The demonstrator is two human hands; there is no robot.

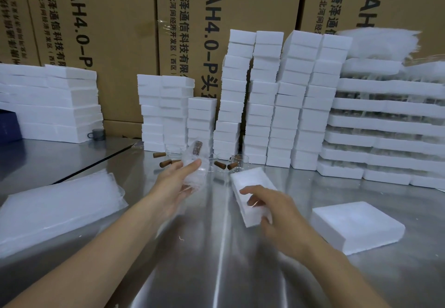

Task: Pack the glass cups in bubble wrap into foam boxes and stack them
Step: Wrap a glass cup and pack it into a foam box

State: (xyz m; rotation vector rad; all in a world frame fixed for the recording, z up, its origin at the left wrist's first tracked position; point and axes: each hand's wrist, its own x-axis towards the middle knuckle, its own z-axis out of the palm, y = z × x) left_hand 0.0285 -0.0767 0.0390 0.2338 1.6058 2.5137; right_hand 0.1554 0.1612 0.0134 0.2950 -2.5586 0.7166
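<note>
My left hand (172, 187) holds a glass cup wrapped in bubble wrap (196, 167) above the steel table; its brown wooden handle points upward. My right hand (272, 209) rests on a small white foam box (250, 187) lying at the table's centre, fingers curled over its near end. Behind the box, several bare glass cups (237, 162) with brown wooden handles stand on the table. A second foam box piece (356, 226) lies flat to the right.
Tall stacks of small foam boxes (265, 98) line the back, with foam trays (385, 127) at the right and wide foam slabs (53, 103) at the left. A pile of bubble wrap bags (55, 209) lies at the left. Cardboard cartons (108, 19) form the back wall.
</note>
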